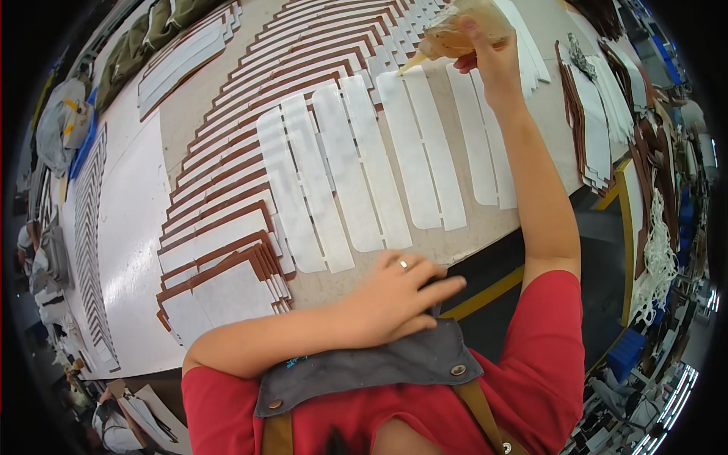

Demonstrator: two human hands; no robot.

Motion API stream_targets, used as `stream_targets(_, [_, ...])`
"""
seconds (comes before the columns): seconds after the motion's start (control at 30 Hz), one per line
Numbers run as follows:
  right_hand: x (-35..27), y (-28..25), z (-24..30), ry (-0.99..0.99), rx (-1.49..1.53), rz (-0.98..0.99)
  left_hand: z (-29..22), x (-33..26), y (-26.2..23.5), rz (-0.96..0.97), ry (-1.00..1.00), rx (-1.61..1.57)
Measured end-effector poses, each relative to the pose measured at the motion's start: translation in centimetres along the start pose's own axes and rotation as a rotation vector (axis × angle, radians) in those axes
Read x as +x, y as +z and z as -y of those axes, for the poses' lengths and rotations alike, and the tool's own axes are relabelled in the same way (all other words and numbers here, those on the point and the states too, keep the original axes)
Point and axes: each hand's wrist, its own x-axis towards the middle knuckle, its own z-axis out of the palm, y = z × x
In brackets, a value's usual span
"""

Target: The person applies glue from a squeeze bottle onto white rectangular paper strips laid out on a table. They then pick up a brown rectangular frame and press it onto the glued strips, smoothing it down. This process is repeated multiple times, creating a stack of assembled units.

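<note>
A: Start nearest the body.

B: Grey bib (364, 371). Just above it, left hand (398, 296): fingers loosely spread, grasping nothing that I can see.

A: Past that hand?

B: To the left, a stack (227, 299) of white pieces with brown edges. It leads back into a long overlapping row (227, 182). Right of the row, white strips (408, 152) lie side by side in four pairs, their near ends toward the body. Bare table (485, 224) shows around them.

A: Other hand?

B: Right hand (497, 68), arm stretched over the table. Fingers wrapped around a clear bottle (466, 34), tipped over. Its yellowish nozzle (412, 64) points down at the far end of the third pair from the left. Touching or just above: can't tell.

A: How far along?

B: My judgement: partway. The two left pairs look greyish and patchy, perhaps wetted already. Third pair seems to be the one in hand. Fourth, partly behind the right forearm, looks untouched, so probably left to do. Whether the brown-edged pieces have had any liquid, I can't tell.

A: Farther out?

B: White sheets (535, 61) right of the bottle, overlapping. Olive cloth (144, 45) heaped at the upper left.
</note>
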Motion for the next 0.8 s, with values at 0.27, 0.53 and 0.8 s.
stream_targets(0.27, [-2.7, -1.0, 0.5, 0.069, 0.02, -0.031, 2.6, 1.7, 0.4, -0.536, -0.173, 0.552])
stream_targets(0.53, [-7.1, -1.8, 2.1, 0.139, 0.049, -0.025, 2.2, 1.8, 0.3, -0.543, -0.212, 0.607])
stream_targets(0.8, [-11.8, -2.9, 3.8, 0.186, 0.076, -0.024, 2.2, 2.1, 0.3, -0.565, -0.213, 0.611])
